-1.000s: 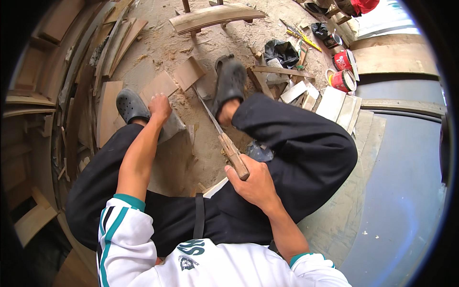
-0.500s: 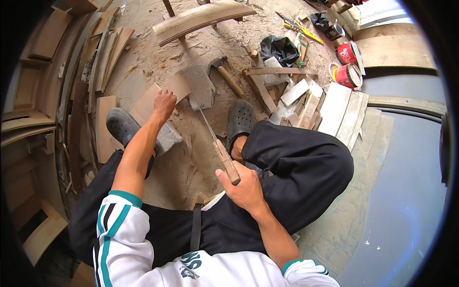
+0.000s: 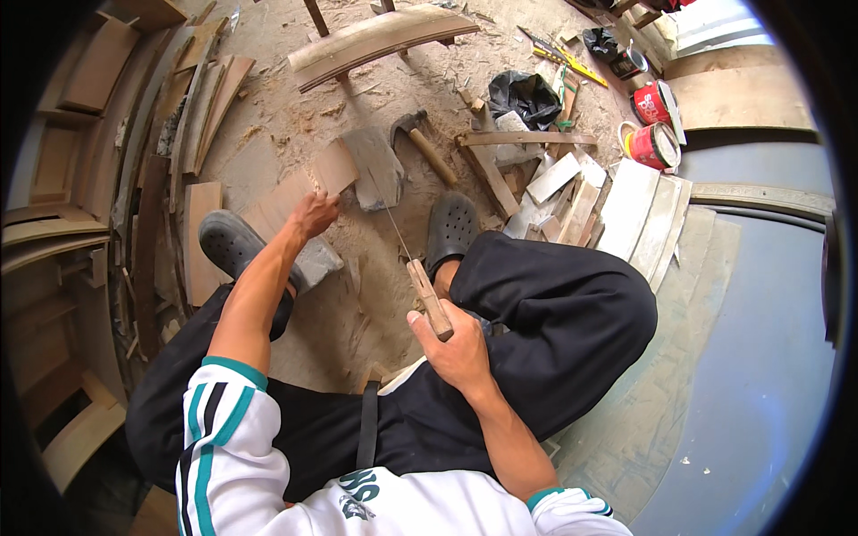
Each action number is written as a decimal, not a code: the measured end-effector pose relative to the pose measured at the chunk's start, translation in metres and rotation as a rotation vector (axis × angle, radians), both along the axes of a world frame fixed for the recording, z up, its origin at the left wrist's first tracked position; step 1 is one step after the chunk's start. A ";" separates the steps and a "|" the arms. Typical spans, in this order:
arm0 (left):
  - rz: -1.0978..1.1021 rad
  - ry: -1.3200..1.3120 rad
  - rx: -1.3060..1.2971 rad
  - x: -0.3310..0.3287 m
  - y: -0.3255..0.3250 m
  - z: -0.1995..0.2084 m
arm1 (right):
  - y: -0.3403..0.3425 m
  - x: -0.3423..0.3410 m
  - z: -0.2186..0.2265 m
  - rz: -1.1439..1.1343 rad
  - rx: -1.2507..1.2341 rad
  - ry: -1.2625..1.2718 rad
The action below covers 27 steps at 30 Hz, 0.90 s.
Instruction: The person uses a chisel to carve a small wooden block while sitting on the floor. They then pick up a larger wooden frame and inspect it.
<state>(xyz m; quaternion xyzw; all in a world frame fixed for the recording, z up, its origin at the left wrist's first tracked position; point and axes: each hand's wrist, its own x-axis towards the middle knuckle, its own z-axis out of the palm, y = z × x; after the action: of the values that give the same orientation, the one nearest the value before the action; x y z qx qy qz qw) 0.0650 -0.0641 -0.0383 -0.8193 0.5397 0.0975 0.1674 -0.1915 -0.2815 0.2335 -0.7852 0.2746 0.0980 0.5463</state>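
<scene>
My right hand is wrapped around the wooden handle of a handsaw. Its thin blade, seen nearly edge-on, points away toward a grey stone block. A flat brown wooden board rests on that block and on a second block nearer my left foot. Over the board, my left hand has its fingers drawn together beside a small pale sliver or patch of shavings. Whether the fingers grip it is too small to tell. The blade is apart from the board.
A hammer lies beyond the stone block. Wood offcuts, a black plastic bag and red paint cans are at the right. Planks lean at the left. A curved wooden piece stands at the far side.
My left hand has moved nearer and slightly right along the board, and a pale patch now shows beyond its fingers. The saw has tilted slightly in my right hand, its blade now looking thinner.
</scene>
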 end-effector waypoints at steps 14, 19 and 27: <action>-0.156 0.199 -0.193 0.027 0.015 0.044 | 0.009 0.000 -0.013 -0.081 -0.062 -0.047; 0.105 0.150 -0.570 0.027 0.038 0.078 | 0.017 -0.001 -0.018 -0.084 0.004 -0.057; 0.786 -0.036 -1.133 0.002 0.061 0.121 | 0.047 0.006 -0.003 -0.064 0.149 -0.176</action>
<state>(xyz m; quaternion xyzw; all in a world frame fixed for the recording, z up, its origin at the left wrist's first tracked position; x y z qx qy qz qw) 0.0665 -0.0033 0.0831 -0.9167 0.1675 -0.1598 -0.3257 -0.1858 -0.2344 0.2307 -0.7387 0.2423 0.0312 0.6282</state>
